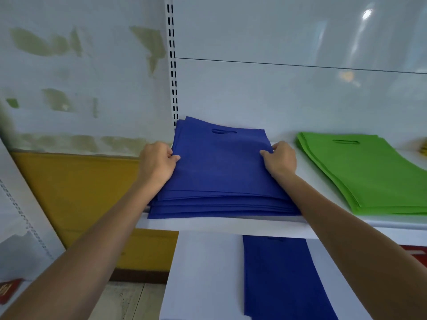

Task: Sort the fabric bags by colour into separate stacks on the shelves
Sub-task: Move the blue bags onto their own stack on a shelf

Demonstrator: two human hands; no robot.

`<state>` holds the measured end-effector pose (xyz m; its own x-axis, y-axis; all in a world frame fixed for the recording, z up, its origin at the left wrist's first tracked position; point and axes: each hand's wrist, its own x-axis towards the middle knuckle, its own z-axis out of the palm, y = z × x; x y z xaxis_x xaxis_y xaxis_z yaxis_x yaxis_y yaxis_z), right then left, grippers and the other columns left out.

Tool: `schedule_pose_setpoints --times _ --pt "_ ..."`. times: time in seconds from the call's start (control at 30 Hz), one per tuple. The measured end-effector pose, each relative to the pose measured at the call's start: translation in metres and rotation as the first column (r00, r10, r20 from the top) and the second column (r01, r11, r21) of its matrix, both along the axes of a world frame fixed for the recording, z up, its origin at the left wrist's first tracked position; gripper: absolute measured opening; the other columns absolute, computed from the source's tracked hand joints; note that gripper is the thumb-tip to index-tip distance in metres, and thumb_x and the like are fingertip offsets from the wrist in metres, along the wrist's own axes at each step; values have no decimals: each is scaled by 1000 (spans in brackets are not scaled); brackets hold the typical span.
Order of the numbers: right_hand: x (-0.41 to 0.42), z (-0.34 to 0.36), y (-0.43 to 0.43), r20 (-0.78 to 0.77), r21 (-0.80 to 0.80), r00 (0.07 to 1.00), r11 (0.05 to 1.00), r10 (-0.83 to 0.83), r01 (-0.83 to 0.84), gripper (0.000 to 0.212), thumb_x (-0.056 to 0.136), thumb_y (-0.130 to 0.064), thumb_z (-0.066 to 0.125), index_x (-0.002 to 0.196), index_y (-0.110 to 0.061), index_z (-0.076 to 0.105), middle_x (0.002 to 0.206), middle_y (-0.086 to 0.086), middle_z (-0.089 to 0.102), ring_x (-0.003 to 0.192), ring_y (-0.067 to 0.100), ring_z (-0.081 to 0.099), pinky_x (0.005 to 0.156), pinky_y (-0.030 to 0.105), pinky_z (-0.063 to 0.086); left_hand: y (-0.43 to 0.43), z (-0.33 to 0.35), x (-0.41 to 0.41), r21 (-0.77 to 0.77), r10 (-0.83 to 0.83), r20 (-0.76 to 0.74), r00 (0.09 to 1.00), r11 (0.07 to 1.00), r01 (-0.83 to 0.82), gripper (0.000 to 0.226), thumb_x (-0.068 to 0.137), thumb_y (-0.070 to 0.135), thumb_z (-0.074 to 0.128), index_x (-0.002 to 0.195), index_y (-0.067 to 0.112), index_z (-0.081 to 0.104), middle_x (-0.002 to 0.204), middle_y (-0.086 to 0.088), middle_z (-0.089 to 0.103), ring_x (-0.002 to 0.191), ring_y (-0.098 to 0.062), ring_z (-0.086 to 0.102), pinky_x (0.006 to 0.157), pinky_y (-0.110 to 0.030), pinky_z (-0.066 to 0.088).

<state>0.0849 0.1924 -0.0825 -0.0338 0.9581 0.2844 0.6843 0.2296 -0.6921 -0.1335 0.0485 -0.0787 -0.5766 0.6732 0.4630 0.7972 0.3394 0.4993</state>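
Observation:
A stack of blue fabric bags lies on the white upper shelf, handle cut-outs toward the back wall. My left hand grips the stack's left edge, thumb on the top bag. My right hand pinches the right edge the same way. To the right on the same shelf lies a stack of green fabric bags. One more blue bag lies flat on the lower shelf beneath.
A slotted white upright runs up the back panel beside the blue stack. A yellow wall band sits to the left. Something yellow shows at the far right edge of the upper shelf. A red item lies low left.

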Motion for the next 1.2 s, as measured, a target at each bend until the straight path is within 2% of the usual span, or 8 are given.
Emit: schedule_pose_setpoints --times 0.07,0.27,0.37,0.43,0.63,0.73,0.97,1.2 --pt "-2 4 -7 -9 125 1000 992 5 -3 29 89 -23 59 111 -4 54 108 10 59 102 28 54 75 30 38 -3 1 0 6 -3 -52 999 1000 4 24 88 19 63 76 -1 68 72 -13 64 71 -27 59 66 -31 44" --pt "-7 15 -26 22 372 995 923 95 -96 23 90 -12 56 110 -3 53 112 13 57 103 30 53 82 38 41 -18 -2 -1 139 23 -176 984 990 2 16 90 15 59 89 3 70 83 -14 65 80 -32 60 60 -31 39" --pt "1 21 -32 -48 382 984 913 172 -141 18 90 -5 52 107 0 52 100 12 57 88 29 53 76 37 42 -22 0 1 166 -36 -156 987 984 62 19 90 10 59 80 -3 68 69 -13 63 68 -31 59 64 -37 47" --pt "9 24 -37 -75 361 971 914 228 -187 20 90 -2 50 110 0 49 92 8 55 80 26 51 74 40 45 -28 3 6 168 -46 -153 987 983 71 18 91 10 57 90 -3 70 78 -16 69 73 -32 62 70 -36 49" --pt "47 36 -55 -12 439 974 876 228 -200 42 87 2 44 127 -6 52 125 12 55 103 29 57 88 31 42 -44 13 37 282 9 -237 972 958 59 21 94 15 51 109 5 62 89 -13 69 77 -31 63 61 -35 46" --pt "87 34 -66 37 432 986 887 165 -164 41 86 3 44 125 -3 57 128 12 56 112 27 55 91 22 37 -49 14 67 310 -150 -236 960 925 221 23 93 12 53 114 6 60 91 -10 70 78 -29 64 68 -34 48" --pt "226 3 -103 56 399 998 917 -23 -1 41 88 2 44 127 -3 56 127 12 56 111 29 54 93 28 39 -61 -4 181 188 -407 -261 875 868 459 24 94 14 49 112 9 64 109 -5 65 102 -23 57 79 -31 43" --pt "369 -71 -155 17 214 981 959 -192 184 31 92 -2 46 118 -4 62 116 16 63 102 29 57 88 26 39 -88 -58 316 144 -680 14 733 727 671 36 82 9 66 118 11 63 97 -2 60 67 -6 46 69 -3 33"
